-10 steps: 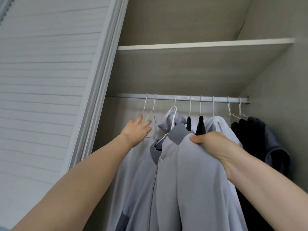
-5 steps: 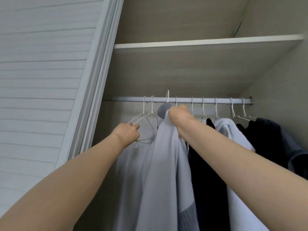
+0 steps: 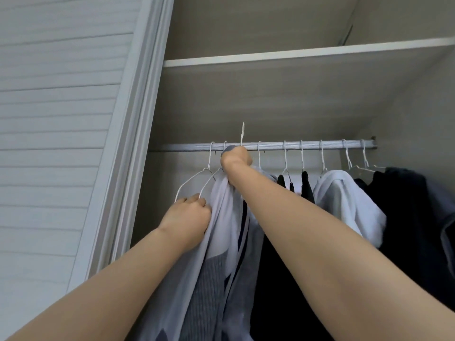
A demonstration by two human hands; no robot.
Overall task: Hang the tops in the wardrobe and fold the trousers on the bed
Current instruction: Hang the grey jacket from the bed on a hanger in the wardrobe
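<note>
Up top, right hand grips jacket collar w/ hanger hook; left hand clutches jacket side. No writing legible.

- Two bare forearms enter from the bottom of the frame, one from the lower left corner and one from the lower right edge; neither shows a sleeve, cuff or any cloth of the person's own as far as the frame reaches.
- The left hand, at centre left, wears no glove, ring or bracelet; its wrist carries no watch or band.
- The right hand, just above centre, is likewise ungloved, with a plain wrist and no jewellery to be seen.
- Both forearms are smooth, with no visible marks, tattoos or plasters.
- The nails are too small to make out.
</note>
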